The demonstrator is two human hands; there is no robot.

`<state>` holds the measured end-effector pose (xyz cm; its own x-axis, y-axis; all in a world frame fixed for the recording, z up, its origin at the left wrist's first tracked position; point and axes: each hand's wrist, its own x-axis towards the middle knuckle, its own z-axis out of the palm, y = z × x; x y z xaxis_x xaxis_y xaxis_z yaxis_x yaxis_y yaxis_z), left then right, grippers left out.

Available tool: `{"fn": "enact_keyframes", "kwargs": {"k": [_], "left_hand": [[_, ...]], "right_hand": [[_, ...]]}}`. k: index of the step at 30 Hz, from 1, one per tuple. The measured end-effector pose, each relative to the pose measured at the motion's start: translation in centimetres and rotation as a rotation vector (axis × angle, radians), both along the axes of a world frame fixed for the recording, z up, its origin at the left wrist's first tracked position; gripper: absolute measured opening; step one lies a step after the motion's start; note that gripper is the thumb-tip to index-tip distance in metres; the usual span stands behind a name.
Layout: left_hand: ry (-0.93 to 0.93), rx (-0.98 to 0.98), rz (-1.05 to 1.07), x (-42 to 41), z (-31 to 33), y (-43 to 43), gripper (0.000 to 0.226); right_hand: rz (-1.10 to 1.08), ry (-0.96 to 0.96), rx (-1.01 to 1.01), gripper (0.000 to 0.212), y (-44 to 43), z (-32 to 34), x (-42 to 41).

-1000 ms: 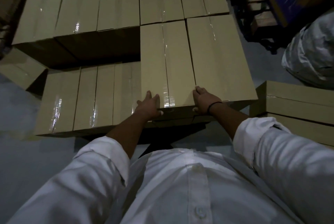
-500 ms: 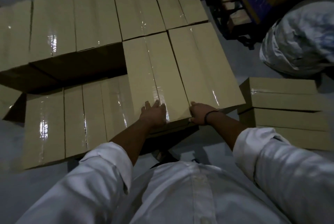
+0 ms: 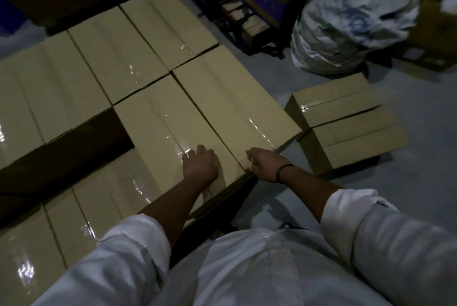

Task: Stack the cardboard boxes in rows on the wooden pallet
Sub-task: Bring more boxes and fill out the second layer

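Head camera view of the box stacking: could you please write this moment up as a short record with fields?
Left hand: flat on top of the upper-layer box, near its front end.
Right hand: at the front edge, by the seam with the neighbour box; finger curl unclear.
Lower-layer boxes: uncovered at front left.
Loose boxes: a small stack on the floor at right.
White sack: beyond them.
Pallet: hidden from view.

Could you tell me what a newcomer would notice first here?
Taped boxes in rows fill the left and centre, the left hand and right hand resting on the top layer's near edge. A gap lies left of them; two loose boxes sit on the floor at right, near a white sack.
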<state>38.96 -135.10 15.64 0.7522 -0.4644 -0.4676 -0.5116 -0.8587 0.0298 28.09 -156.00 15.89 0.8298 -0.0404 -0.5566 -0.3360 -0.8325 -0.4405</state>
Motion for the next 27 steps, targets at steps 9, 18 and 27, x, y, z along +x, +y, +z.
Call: {"fn": "enact_keyframes", "kwargs": {"k": [9,18,27], "left_hand": [[-0.027,-0.139,-0.085,-3.7,2.8,-7.7,0.051],[0.005,-0.250,-0.221,-10.4,5.5,-19.2,0.055],[0.057,-0.288,-0.497,-15.5,6.4,-30.7,0.059]], "right_hand": [[-0.322,-0.158,-0.058,0.058,-6.8,1.1,-5.9],[-0.613,-0.187,0.000,0.054,-16.1,2.3,-14.7],[-1.035,-0.213,0.002,0.061,-24.7,2.4,-24.2]]}}
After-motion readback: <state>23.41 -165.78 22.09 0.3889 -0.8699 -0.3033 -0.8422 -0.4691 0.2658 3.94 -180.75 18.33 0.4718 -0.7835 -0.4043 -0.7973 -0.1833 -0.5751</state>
